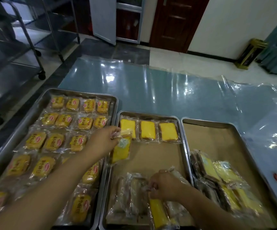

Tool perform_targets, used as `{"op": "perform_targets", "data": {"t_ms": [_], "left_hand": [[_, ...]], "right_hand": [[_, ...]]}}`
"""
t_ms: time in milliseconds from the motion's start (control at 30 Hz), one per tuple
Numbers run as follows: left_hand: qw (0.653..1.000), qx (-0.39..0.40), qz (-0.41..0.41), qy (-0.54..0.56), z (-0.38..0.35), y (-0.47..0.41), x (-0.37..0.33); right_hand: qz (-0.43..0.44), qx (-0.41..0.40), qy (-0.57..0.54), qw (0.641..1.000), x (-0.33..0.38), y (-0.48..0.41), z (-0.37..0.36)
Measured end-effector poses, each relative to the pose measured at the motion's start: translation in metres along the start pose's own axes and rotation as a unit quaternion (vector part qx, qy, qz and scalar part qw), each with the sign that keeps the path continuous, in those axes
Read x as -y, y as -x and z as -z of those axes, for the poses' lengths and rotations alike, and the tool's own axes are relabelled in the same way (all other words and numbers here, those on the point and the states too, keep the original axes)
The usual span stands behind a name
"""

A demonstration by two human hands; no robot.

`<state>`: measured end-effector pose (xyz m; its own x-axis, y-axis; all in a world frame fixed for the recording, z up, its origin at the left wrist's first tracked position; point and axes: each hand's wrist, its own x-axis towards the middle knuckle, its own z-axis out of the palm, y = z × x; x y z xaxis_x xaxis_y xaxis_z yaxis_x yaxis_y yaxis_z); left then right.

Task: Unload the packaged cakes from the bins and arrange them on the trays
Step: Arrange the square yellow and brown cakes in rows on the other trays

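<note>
**A:** where was the cake?

**B:** mid-frame, over the middle tray [149, 114]. The left hand [104, 140] pinched a wrapped cake slice [121, 151] by its top seam, and the right hand [164, 186] had its fingers curled round another packet [157, 211], bottom centre.

**A:** handling?

**B:** looked light, squishy, slick film. I'd grab the crimped ends.

We see a glossy plastic sheet [151, 90] over the tiled floor [166, 55] at twelve o'clock, catching light. Wheeled steel racks [26, 39] stand at ten o'clock; a dark wooden door [176, 20], white wall [234, 22] and gold-trimmed bin [249, 53] lie toward one o'clock.
</note>
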<state>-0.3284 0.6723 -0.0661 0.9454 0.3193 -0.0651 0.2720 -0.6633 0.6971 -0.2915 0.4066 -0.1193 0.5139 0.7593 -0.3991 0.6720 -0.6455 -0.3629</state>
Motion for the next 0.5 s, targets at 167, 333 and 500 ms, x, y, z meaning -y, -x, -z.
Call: {"op": "perform_targets", "data": {"t_ms": [167, 333, 500], "left_hand": [[0.992, -0.014, -0.120, -0.027, -0.030, 0.003, -0.002], [0.969, 0.095, -0.186, -0.130, -0.060, 0.025, 0.039], [0.956, 0.171, -0.183, -0.152, -0.062, 0.027, 0.051]], "right_hand": [[0.002, 0.009, 0.008, 1.000, -0.001, -0.006, -0.001], [0.008, 0.027, -0.012, 1.000, -0.003, -0.009, 0.000], [0.026, 0.064, -0.043, 0.997, -0.003, -0.013, 0.006]]}}
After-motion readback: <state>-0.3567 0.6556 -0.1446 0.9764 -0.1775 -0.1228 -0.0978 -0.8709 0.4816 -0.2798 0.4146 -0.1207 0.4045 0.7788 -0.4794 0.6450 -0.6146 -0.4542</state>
